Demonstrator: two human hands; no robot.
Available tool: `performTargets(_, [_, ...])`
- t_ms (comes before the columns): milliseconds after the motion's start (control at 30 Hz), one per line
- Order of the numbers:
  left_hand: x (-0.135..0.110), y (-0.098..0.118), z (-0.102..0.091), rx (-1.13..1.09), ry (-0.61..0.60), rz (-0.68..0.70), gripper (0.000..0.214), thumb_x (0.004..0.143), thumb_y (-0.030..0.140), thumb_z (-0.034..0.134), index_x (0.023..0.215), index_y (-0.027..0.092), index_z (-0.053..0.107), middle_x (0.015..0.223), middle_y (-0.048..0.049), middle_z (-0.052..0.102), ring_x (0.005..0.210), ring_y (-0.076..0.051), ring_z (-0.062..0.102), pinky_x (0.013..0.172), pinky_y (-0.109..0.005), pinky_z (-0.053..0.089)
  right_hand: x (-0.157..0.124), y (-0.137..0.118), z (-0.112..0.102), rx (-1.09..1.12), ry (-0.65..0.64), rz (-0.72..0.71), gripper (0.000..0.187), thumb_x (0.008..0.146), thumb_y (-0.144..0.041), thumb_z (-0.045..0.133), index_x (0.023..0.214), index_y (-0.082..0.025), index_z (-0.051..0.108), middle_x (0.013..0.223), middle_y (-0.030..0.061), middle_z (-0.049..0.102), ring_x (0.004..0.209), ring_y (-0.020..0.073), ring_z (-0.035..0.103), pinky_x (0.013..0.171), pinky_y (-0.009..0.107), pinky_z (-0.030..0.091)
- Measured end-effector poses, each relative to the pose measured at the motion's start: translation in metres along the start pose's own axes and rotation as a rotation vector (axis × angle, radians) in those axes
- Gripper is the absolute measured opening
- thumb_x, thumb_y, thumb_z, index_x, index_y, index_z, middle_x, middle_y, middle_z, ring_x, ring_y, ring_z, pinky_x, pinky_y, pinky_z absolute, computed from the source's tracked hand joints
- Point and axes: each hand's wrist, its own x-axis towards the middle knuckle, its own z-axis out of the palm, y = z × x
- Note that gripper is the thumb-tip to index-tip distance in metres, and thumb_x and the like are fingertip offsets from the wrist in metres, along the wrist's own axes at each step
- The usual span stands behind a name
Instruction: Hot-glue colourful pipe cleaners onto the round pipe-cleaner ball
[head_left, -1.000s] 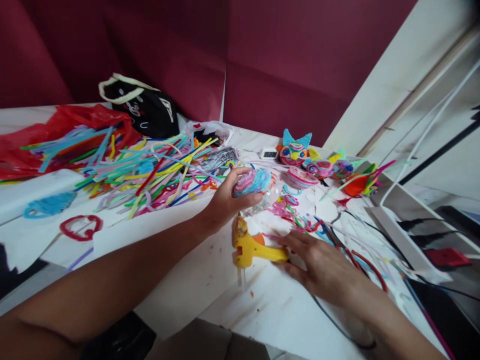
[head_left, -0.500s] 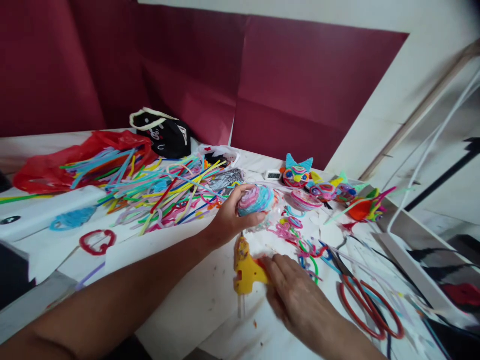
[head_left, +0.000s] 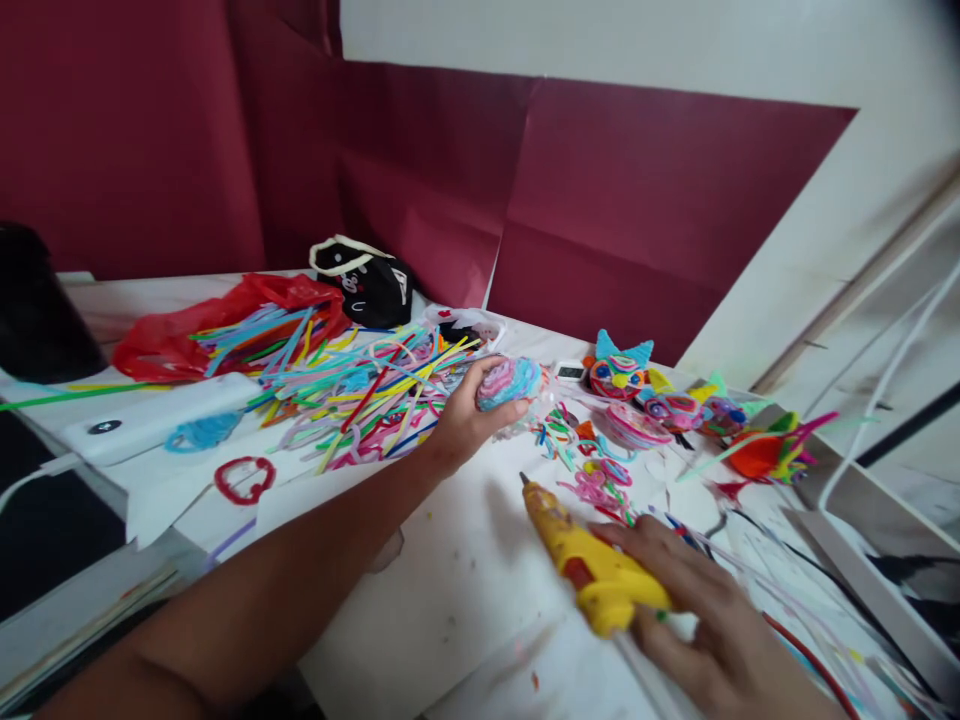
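Note:
My left hand (head_left: 466,420) is closed round a rounded piece (head_left: 508,381) coiled from pink, blue and white pipe cleaners, held just above the white table (head_left: 457,580). My right hand (head_left: 697,610) grips a yellow glue gun (head_left: 581,560) off the table, its nozzle pointing up and left toward the coiled piece, a short gap between them. Small coloured coils (head_left: 592,480) lie between the two hands.
A heap of loose pipe cleaners (head_left: 352,380) and a red plastic bag (head_left: 225,325) lie at the left, a black pouch (head_left: 367,280) behind them. Finished coiled faces (head_left: 619,370) stand at the back right. A white power bank (head_left: 150,415) lies at the left edge.
My right hand has closed on the glue gun and lifted it off the table, turning its nozzle toward the coiled piece. The camera view has shifted left and up.

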Motion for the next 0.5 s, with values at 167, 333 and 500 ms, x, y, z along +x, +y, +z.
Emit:
performTargets(167, [0.007, -0.005, -0.006, 0.002, 0.085, -0.006, 0.060, 0.074, 0.040, 0.071, 0.125, 0.020, 0.048, 0.124, -0.0069, 0.056, 0.117, -0.027, 0.052, 0.102, -0.038, 0.040, -0.014, 0.024, -0.010, 0.574, 0.168, 0.336, 0.035, 0.085, -0.040, 0.062, 0.120, -0.037, 0.065, 0.111, 0.0057, 0.073, 0.099, 0.0321, 0.070, 0.075, 0.038, 0.061])
performTargets(333, [0.003, -0.005, -0.002, 0.000, 0.014, -0.028, 0.059, 0.072, 0.038, 0.073, 0.123, 0.018, 0.050, 0.120, -0.0072, 0.057, 0.114, -0.027, 0.053, 0.100, -0.037, 0.040, -0.019, 0.019, 0.008, 1.025, 0.154, 0.577, 0.029, 0.087, -0.041, 0.057, 0.105, -0.024, 0.072, 0.098, 0.0133, 0.075, 0.086, 0.0320, 0.072, 0.077, 0.044, 0.061])
performTargets(500, [-0.007, 0.002, 0.004, -0.006, -0.122, -0.065, 0.060, 0.072, 0.038, 0.073, 0.125, 0.021, 0.051, 0.120, -0.0056, 0.057, 0.113, -0.027, 0.054, 0.098, -0.037, 0.042, -0.018, 0.004, 0.005, 0.663, 0.234, 0.603, 0.026, 0.075, -0.045, 0.071, 0.092, -0.027, 0.076, 0.083, 0.0068, 0.075, 0.084, 0.0310, 0.072, 0.069, 0.035, 0.062])
